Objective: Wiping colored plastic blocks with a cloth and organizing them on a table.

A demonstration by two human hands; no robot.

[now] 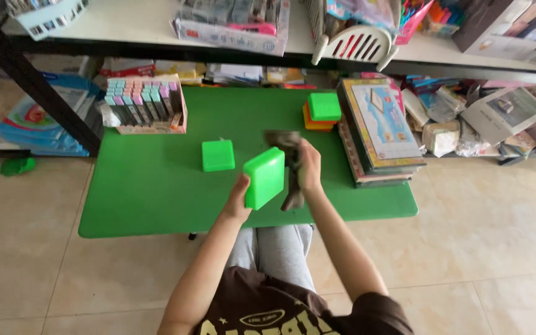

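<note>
L hand (238,201) gripping green box (264,177), frame ctr, tilted over table (150,198) | R hand (308,164) clutching dark cloth (290,167) against box | 2nd box (218,155) lying ctr-left | stacked boxes (322,110) sitting upper ctr-right, beside books (383,130)

Between our fingers (243,186) we hold a box (264,177) above the table (150,205), the cloth (293,170) just right of it in our right hand (309,166). Beyond our fingertips lies a second box (218,155); farther right, two stacked boxes (322,111) beside piled books (383,130); far left, a tray (146,105).
</note>
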